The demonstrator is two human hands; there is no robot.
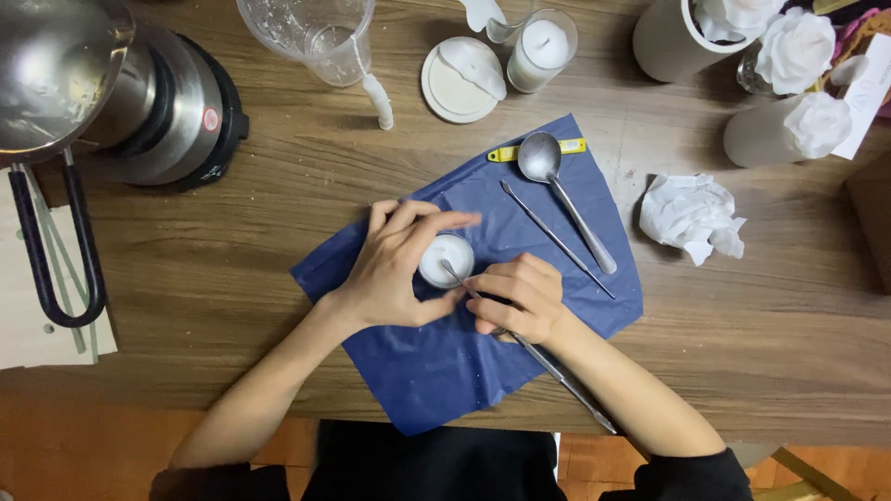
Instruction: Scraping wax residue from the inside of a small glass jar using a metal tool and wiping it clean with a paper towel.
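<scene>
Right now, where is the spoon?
The spoon lies on the blue cloth near its upper right edge, beside a thin metal tool and just right of both hands, its bowl by a yellow tag.

A home craft bench for candle making: a wooden table (278, 278), a metal melting pot (56, 74), glass candles (541, 48) and wax roses (796, 46).

**Count of things on the table**

Two hands (399, 269) are seen. One blue sheet (445, 371), one spoon (557, 190), two thin metal tools (555, 239), one crumpled tissue (691, 218), three white flower shapes (796, 46), one metal pot (56, 65) and one clear jug (311, 32) are counted.
</scene>
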